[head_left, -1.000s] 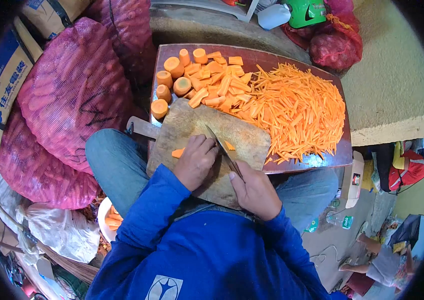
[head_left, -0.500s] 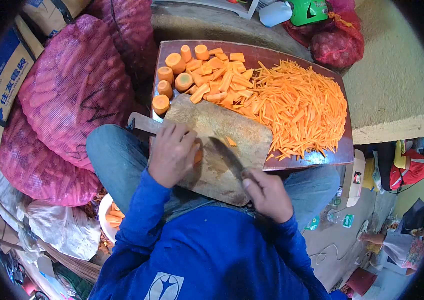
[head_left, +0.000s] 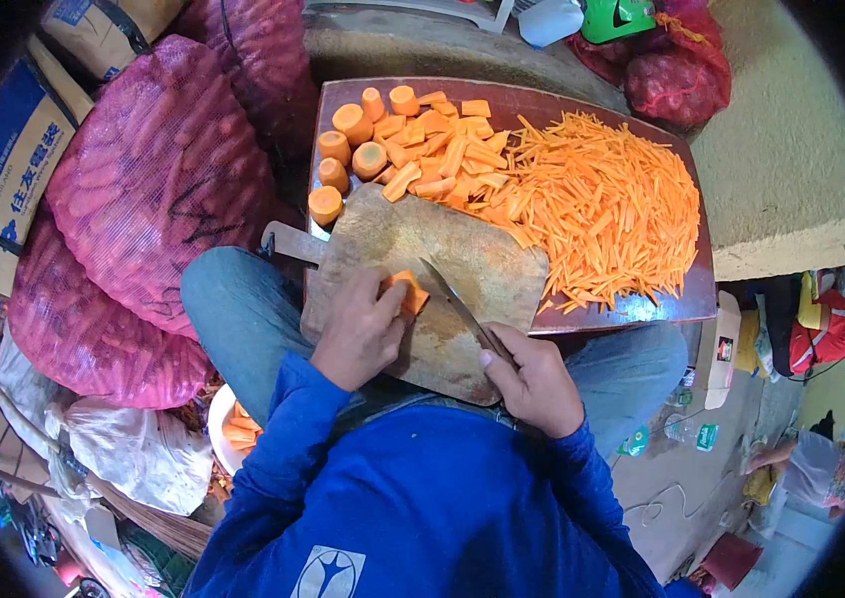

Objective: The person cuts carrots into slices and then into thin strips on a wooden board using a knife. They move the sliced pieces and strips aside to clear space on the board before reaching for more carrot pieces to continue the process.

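Observation:
My left hand [head_left: 362,327] is closed on a carrot piece [head_left: 408,292], pressing it against the worn cutting board [head_left: 482,264]. In my right hand [head_left: 534,383] is the handle of a knife [head_left: 460,311]. Its blade points up and left, just right of the carrot piece and apart from it. The board lies partly on a dark red table [head_left: 552,105] and partly over my lap. Beyond it are carrot chunks [head_left: 352,124], flat carrot slices [head_left: 432,149] and a large heap of carrot strips [head_left: 612,209].
Big pink mesh sacks [head_left: 168,189] stand at the left, beside cardboard boxes [head_left: 13,159]. A white bowl [head_left: 223,439] of carrot pieces is near my left knee. A red mesh bag [head_left: 676,85] rests beyond the table. Plastic bottles [head_left: 686,432] lie on the floor at right, near another person [head_left: 821,468].
The small carrot sliver has left the middle of the board. My left hand has shifted down and right, showing more of the carrot piece. The knife blade has tilted and lifted away.

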